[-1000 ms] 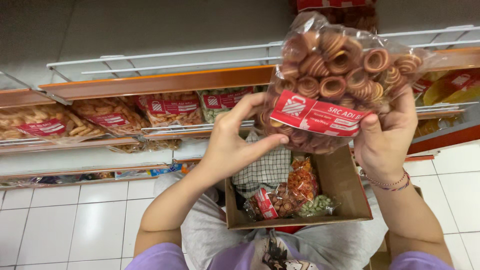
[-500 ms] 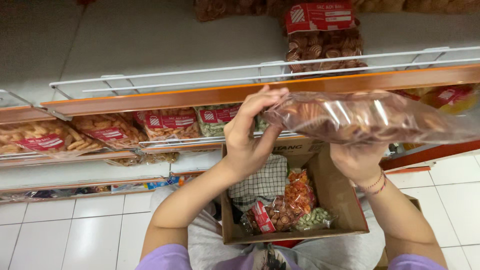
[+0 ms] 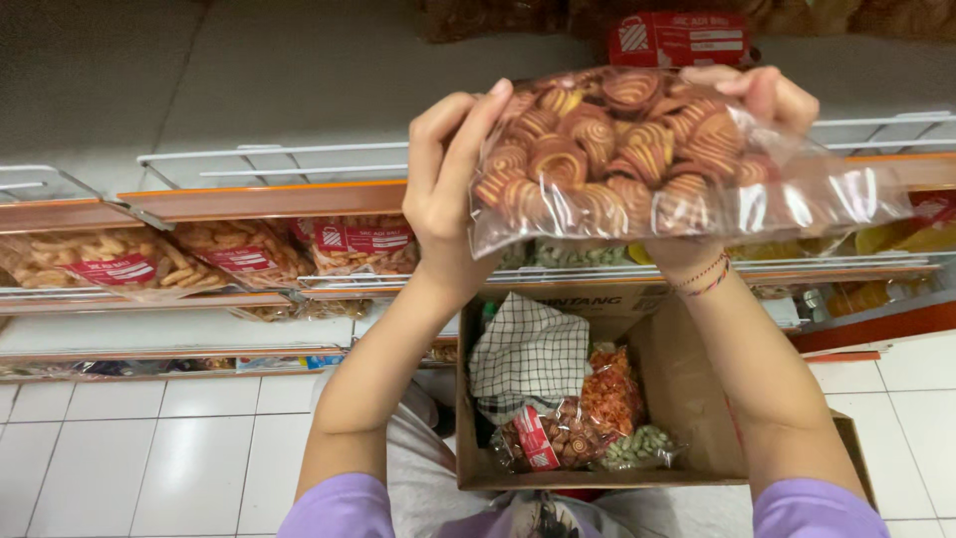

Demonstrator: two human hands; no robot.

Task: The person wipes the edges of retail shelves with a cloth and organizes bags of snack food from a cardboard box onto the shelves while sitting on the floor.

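A clear plastic bag of cookies (image 3: pixel 637 149), filled with round brown-and-yellow swirled pieces, is held up flat above the open cardboard box (image 3: pixel 697 399). The left hand (image 3: pixel 448 189) has its grip closed around the bag's left end, fingers curled over the top. The right hand (image 3: pixel 757 100) grasps the far edge.

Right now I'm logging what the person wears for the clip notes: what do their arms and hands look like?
Both arms are bare from short lilac sleeves down. The right hand has thin braided bracelets in pink and dark threads at the wrist. The left hand shows no ring, watch or glove.
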